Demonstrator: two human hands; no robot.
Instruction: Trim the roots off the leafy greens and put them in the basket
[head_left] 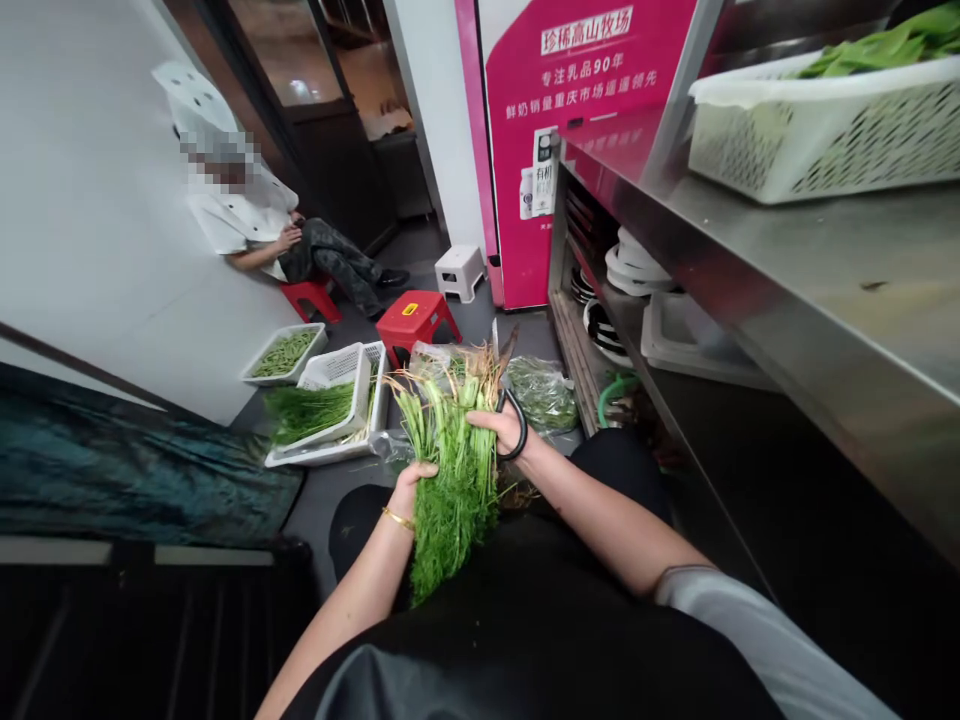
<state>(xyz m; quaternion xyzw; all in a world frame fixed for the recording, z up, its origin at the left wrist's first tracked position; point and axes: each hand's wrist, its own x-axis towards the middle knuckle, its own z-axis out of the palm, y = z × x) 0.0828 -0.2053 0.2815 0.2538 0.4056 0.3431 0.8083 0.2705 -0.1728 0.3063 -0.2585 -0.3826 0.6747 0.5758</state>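
A thick bunch of feathery green herbs (457, 500), like fennel or dill, is held up before my lap. Its pale stems and brownish root ends point away from me, and the leafy tips hang toward me. My left hand (412, 487), with a gold bracelet at the wrist, is closed around the bunch's left side. On the other side, my right hand (501, 428) grips scissors by their black handles (523, 428), fingers against the stems. The scissor blades rise apart beside the root ends. Some of my right fingers are hidden.
White baskets with more herbs (311, 408) and green beans (285, 353) stand on the floor left. Bagged greens (544, 392) lie ahead, near a red stool (418, 318). A steel shelf (750, 250) borders my right. Another person (251, 220) sits by the wall.
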